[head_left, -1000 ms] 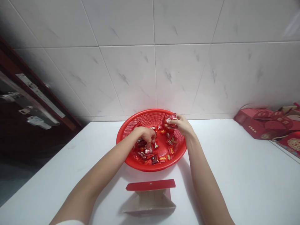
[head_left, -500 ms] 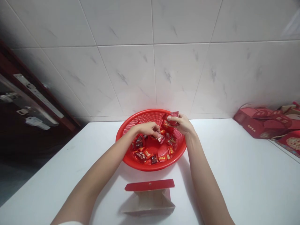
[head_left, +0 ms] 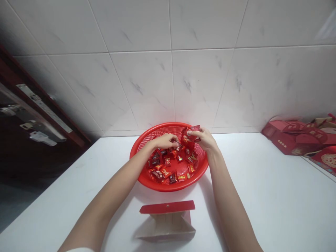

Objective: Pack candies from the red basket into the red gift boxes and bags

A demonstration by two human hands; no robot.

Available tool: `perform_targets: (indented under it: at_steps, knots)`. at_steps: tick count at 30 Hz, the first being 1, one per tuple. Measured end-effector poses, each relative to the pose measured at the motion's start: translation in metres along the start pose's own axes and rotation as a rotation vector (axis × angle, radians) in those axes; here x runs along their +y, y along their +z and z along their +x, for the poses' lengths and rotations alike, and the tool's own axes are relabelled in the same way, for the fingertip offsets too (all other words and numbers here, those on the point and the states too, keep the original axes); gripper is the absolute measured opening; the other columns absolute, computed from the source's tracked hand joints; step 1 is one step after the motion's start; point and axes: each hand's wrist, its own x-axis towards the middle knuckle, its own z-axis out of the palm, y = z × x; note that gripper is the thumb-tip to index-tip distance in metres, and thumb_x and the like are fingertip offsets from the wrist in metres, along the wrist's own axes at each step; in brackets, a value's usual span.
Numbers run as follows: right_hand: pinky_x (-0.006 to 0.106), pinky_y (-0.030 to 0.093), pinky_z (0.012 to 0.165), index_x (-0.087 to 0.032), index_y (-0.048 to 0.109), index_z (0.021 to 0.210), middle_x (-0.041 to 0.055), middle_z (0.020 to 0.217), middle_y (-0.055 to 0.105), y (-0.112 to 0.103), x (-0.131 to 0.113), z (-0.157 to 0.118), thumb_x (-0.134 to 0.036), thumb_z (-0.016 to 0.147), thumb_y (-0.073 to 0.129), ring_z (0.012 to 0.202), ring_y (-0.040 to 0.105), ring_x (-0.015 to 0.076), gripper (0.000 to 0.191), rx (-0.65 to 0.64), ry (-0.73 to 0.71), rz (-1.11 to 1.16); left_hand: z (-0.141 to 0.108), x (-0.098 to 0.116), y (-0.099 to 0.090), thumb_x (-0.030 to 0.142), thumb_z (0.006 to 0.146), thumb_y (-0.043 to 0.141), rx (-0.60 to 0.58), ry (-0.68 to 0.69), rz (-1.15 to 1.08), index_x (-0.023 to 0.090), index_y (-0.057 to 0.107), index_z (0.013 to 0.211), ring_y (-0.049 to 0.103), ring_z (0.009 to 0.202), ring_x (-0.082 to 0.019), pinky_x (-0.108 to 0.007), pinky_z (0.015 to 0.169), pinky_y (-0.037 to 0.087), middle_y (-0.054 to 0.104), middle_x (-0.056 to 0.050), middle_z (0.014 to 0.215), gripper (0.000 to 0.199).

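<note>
A red plastic basket [head_left: 168, 188] with mesh sides stands on the white table, with several wrapped candies [head_left: 159, 175] in red and brown wrappers lying inside. My left hand [head_left: 167, 141] reaches over the middle of the basket, its fingers closed on a small wrapped candy [head_left: 178, 147]. Above the basket's right rear rim, my right hand [head_left: 206, 139] grips a bunch of red-wrapped candies [head_left: 191, 134] between thumb and fingers. In front of the basket, a red paper box [head_left: 168, 208] stands with its top open and its flap raised toward the basket.
Folded red gift boxes [head_left: 294, 138] sit at the table's right end by the wall. White marbled tiles [head_left: 168, 87] rise behind the table [head_left: 262, 196]. At the left is a dark door with a lock and keys [head_left: 42, 136].
My left hand has drawn slightly up and back with a candy, uncovering more candies in the basket's middle. My right hand has hardly moved and still holds its bunch.
</note>
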Motion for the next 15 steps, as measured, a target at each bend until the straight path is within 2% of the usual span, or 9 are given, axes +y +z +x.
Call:
perform_targets:
  at_steps: [5,9,12,15]
  knots:
    - [0.029,0.056,0.062,-0.02,0.056,0.062,-0.0009,0.059,0.064,-0.001,0.0017,0.0003,-0.023,0.045,0.09,0.064,0.069,0.0193,0.039,-0.027,-0.007,-0.022,-0.0007,-0.0016,0.0008,0.03,0.078,0.057,0.0,-0.099,0.154,0.018,0.064,0.07,0.057,0.068,-0.017,-0.024,0.062,0.037,0.067,-0.002,0.071,0.016]
    - [0.029,0.056,0.065,-0.02,0.052,0.057,-0.0004,0.059,0.063,-0.001,0.0026,0.0003,-0.024,0.044,0.09,0.071,0.071,0.0213,0.04,-0.062,-0.009,-0.024,-0.0017,-0.0043,0.0013,0.021,0.076,0.056,0.06,-0.191,0.304,0.019,0.065,0.072,0.059,0.069,-0.017,-0.025,0.059,0.033,0.069,-0.004,0.075,0.01]
    - [0.03,0.056,0.066,-0.02,0.051,0.058,-0.0016,0.058,0.061,-0.0017,0.0032,0.0006,-0.024,0.046,0.089,0.069,0.069,0.0196,0.04,-0.077,-0.012,-0.042,-0.0013,-0.0016,0.0011,0.02,0.078,0.056,0.112,-0.164,0.309,0.02,0.069,0.083,0.063,0.079,-0.019,-0.025,0.062,0.037,0.073,-0.006,0.087,0.014]
    - [0.03,0.056,0.066,-0.02,0.051,0.059,-0.0031,0.057,0.059,-0.0022,0.0034,0.0009,-0.023,0.048,0.087,0.063,0.066,0.0159,0.038,-0.071,-0.024,-0.054,-0.0001,0.0043,0.0026,0.02,0.08,0.056,0.066,-0.087,0.261,0.019,0.072,0.089,0.065,0.084,-0.019,-0.024,0.068,0.041,0.074,-0.005,0.09,0.018]
